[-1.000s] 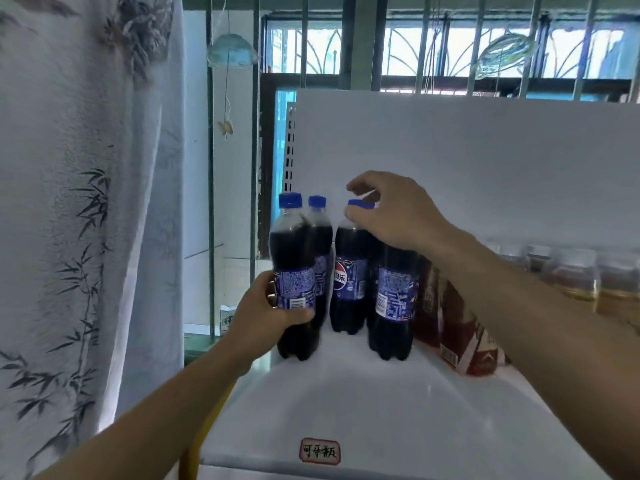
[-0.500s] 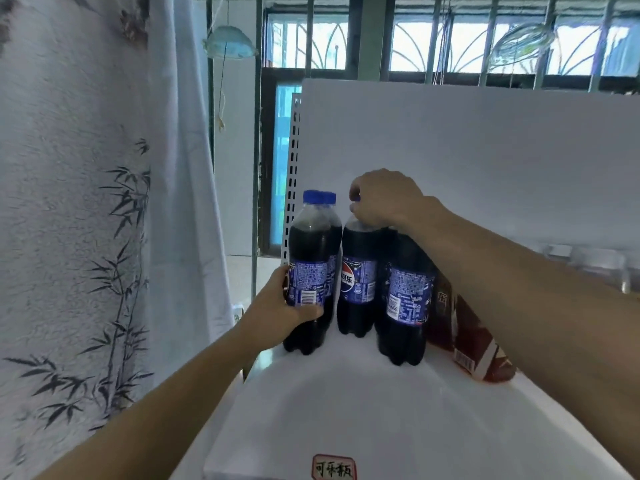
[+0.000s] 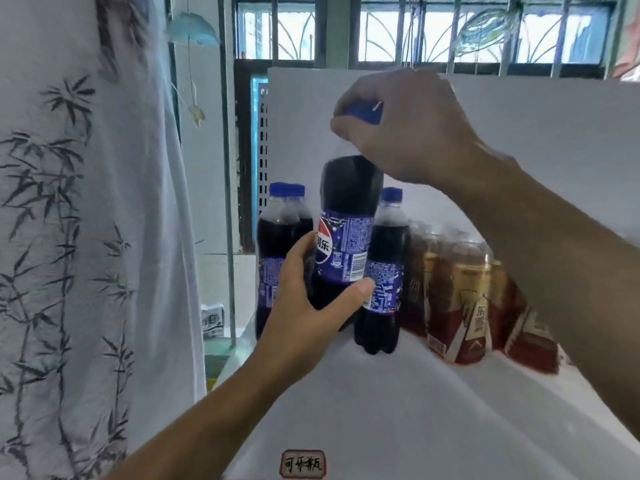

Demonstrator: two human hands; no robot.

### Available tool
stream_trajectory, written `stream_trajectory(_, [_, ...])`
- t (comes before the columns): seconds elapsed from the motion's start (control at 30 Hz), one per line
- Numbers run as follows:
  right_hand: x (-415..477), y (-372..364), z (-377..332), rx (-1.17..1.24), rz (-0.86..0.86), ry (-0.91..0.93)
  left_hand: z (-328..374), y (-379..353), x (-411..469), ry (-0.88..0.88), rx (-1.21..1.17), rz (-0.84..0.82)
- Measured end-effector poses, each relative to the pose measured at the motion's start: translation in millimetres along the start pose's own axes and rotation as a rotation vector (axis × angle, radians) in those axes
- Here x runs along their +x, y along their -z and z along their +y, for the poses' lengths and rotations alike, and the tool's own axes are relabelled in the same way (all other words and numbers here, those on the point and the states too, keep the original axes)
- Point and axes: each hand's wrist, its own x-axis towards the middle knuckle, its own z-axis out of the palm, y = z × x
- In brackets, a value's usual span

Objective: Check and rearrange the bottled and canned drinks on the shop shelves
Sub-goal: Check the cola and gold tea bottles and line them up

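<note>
A dark cola bottle (image 3: 346, 216) with a blue label and blue cap is lifted off the white shelf (image 3: 433, 410), closer to me than the others. My right hand (image 3: 401, 129) grips its cap and neck from above. Around the lower body of that bottle, my left hand (image 3: 308, 306) is wrapped. Two more cola bottles (image 3: 277, 244) stand at the shelf's left end, one behind the other. A further cola bottle (image 3: 384, 271) stands just right of the lifted one.
Brown-and-gold tea bottles (image 3: 460, 299) stand in a row to the right of the colas. A white back panel (image 3: 519, 140) closes the shelf behind. A bamboo-print curtain (image 3: 86, 237) hangs at the left. A red-framed label (image 3: 303, 464) sits on the shelf's front edge.
My right hand has lifted a cola bottle up and toward me by its cap. My left hand left the leftmost bottle and now holds the lifted one's lower body.
</note>
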Motion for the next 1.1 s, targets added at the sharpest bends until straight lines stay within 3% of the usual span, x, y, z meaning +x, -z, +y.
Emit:
stream_trajectory(0.07, [-5.3, 7.0, -6.8, 0.053, 0.038, 0.029, 5.3, -8.0, -2.0, 0.096, -0.108, -0.015])
stream_trajectory(0.17, [-17.6, 7.0, -4.8, 0.217, 0.077, 0.01, 11.1, -16.7, -15.7, 0.08, -0.181, -0.06])
stream_trajectory(0.23, [-28.7, 6.1, 3.0, 0.516, 0.025, -0.129, 13.0, -14.1, -21.1, 0.1, -0.294, -0.14])
stream_trajectory(0.37, [-57.8, 0.3, 12.6, 1.369, -0.387, -0.483, 22.0, -2.8, -27.2, 0.275, -0.665, -0.488])
stream_trajectory(0.43, [-69.4, -0.8, 13.0, 1.633, -0.386, -0.541, 22.6, -3.5, -28.1, 0.344, -0.748, -0.58])
stream_trajectory(0.57, [-74.8, 3.1, 9.3, 1.527, -0.073, -0.666, 13.9, -26.3, -32.1, 0.293, -0.365, -0.214])
stream_trajectory(0.63, [-74.8, 4.0, 9.3, 1.508, -0.019, -0.669, 16.7, -34.9, -40.0, 0.226, -0.303, -0.105])
stream_trajectory(0.7, [-77.9, 4.7, 10.5, 1.6, -0.097, -0.633, 18.8, -34.4, -44.5, 0.279, -0.506, -0.182])
stream_trajectory(0.77, [-81.1, 6.4, 11.6, 1.781, -0.205, -0.603, 26.0, -29.7, -45.7, 0.417, -0.873, -0.392])
stream_trajectory(0.83, [-83.5, 6.4, 12.5, 1.884, -0.223, -0.612, 30.0, -26.4, -46.4, 0.472, -1.002, -0.555])
stream_trajectory(1.03, [-80.6, 5.2, 10.5, 1.584, -0.011, -0.624, 22.4, -37.9, -44.2, 0.277, -0.463, -0.166])
stream_trajectory(1.1, [-82.9, 5.7, 9.0, 1.644, -0.103, -0.586, 24.1, -32.5, -46.6, 0.328, -0.589, -0.212])
